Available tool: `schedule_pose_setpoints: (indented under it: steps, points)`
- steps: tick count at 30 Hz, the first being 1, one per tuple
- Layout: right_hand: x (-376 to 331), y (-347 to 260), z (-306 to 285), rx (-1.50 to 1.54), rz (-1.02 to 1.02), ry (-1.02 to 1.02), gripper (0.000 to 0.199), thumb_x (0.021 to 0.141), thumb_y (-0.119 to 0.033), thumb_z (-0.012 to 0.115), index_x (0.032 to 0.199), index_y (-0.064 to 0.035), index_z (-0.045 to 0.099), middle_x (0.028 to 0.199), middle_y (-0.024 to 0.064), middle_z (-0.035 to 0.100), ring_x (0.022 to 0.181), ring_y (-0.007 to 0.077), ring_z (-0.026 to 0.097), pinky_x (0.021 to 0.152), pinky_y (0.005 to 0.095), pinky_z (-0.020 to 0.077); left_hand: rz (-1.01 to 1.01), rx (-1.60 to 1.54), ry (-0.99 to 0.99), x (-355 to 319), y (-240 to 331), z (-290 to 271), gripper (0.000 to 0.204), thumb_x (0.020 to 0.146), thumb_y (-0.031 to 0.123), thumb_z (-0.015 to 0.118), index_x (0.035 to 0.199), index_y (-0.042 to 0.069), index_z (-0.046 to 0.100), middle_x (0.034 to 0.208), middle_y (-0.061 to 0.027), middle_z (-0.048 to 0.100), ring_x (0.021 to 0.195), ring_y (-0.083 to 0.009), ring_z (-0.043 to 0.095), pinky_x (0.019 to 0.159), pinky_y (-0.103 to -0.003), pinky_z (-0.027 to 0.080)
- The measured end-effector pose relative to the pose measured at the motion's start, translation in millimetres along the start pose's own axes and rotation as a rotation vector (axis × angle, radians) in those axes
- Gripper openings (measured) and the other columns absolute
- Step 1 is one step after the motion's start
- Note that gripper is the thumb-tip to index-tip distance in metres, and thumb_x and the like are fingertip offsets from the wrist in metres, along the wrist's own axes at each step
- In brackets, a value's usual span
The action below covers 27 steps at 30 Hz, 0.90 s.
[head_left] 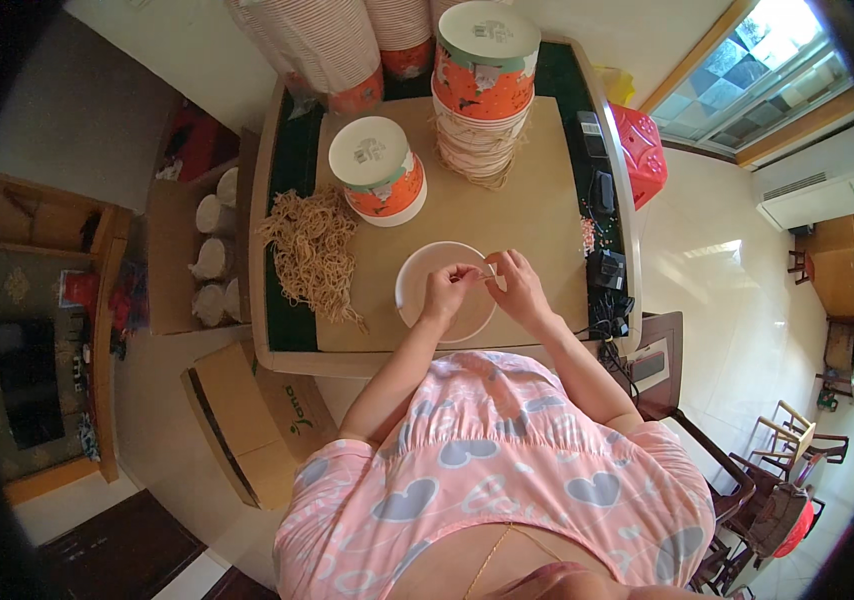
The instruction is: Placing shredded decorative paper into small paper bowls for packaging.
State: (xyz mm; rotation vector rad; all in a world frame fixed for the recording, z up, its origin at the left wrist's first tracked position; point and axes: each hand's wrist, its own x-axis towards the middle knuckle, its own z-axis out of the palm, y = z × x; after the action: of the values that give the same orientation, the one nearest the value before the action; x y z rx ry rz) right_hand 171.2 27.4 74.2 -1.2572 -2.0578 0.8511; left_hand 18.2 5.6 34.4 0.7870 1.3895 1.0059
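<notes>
Tub [464, 320] is sitting beneath the left hand [444, 293] and right hand [521, 289], each grip pinching a thin piece [486, 277] crosswise between them.

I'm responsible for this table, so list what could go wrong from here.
The left hand and right hand sit close together over the white tub; any small piece between their fingertips, too fine to make out, could slip.
The twine lies in a loose tangle, so pulling out one strand might drag others or knot.
The tall stack, topped with an orange-patterned tub, could topple if bumped.
</notes>
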Motion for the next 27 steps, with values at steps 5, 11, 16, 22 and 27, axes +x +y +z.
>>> schedule_pose_setpoints:
  steps: [5, 11, 16, 22, 27]
  points:
    - [-2.7, 3.7, 9.3, -0.124, -0.003, 0.054, 0.018, 0.072, -0.007, 0.06, 0.089, -0.0073, 0.055, 0.079, 0.0117, 0.052, 0.081, 0.032, 0.054, 0.07, 0.0387, 0.0461, 0.056, -0.029, 0.025, -0.1, -2.7, -1.9, 0.01, 0.081, 0.01, 0.062, 0.083, 0.0, 0.067, 0.072, -0.001, 0.063, 0.064, -0.0055, 0.056, 0.057, -0.019, 0.044]
    - [-0.6, 2.0, 9.4, -0.157, 0.015, 0.053, 0.008, 0.074, -0.014, 0.061, 0.076, -0.0069, 0.059, 0.076, 0.0113, 0.051, 0.076, 0.0306, 0.054, 0.066, 0.0393, 0.0454, 0.097, 0.041, 0.032, 2.8, -11.8, -2.9, 0.009, 0.083, 0.013, 0.061, 0.085, 0.005, 0.065, 0.069, 0.0029, 0.06, 0.057, -0.0026, 0.048, 0.048, -0.017, 0.036]
    - [-1.1, 3.0, 9.2, -0.214, -0.015, 0.034, 0.008, 0.074, -0.016, 0.063, 0.078, -0.0095, 0.06, 0.075, 0.0103, 0.052, 0.074, 0.0296, 0.054, 0.064, 0.0397, 0.0438, 0.096, 0.008, 0.019, 5.4, -15.2, -3.6, 0.01, 0.083, 0.013, 0.061, 0.085, 0.004, 0.065, 0.069, 0.0034, 0.059, 0.057, -0.0026, 0.048, 0.048, -0.017, 0.035]
    - [-1.3, 3.5, 9.6, -0.236, -0.042, 0.044, 0.009, 0.075, -0.011, 0.062, 0.084, -0.0103, 0.062, 0.077, 0.0104, 0.052, 0.075, 0.0297, 0.055, 0.065, 0.0392, 0.0456, 0.116, 0.03, 0.018, 5.1, -14.6, -3.2, 0.008, 0.083, 0.012, 0.061, 0.083, 0.005, 0.065, 0.071, 0.0034, 0.06, 0.059, -0.0025, 0.049, 0.05, -0.017, 0.036]
    - [-4.2, -9.1, 11.9, -0.155, 0.035, 0.073, 0.018, 0.073, -0.007, 0.062, 0.091, -0.0108, 0.058, 0.087, 0.0108, 0.051, 0.079, 0.0302, 0.056, 0.066, 0.0392, 0.0474, 0.07, 0.034, 0.025, 6.5, -19.4, -5.4, 0.008, 0.084, 0.012, 0.061, 0.085, 0.005, 0.064, 0.074, 0.0026, 0.061, 0.062, -0.0031, 0.05, 0.051, -0.018, 0.037]
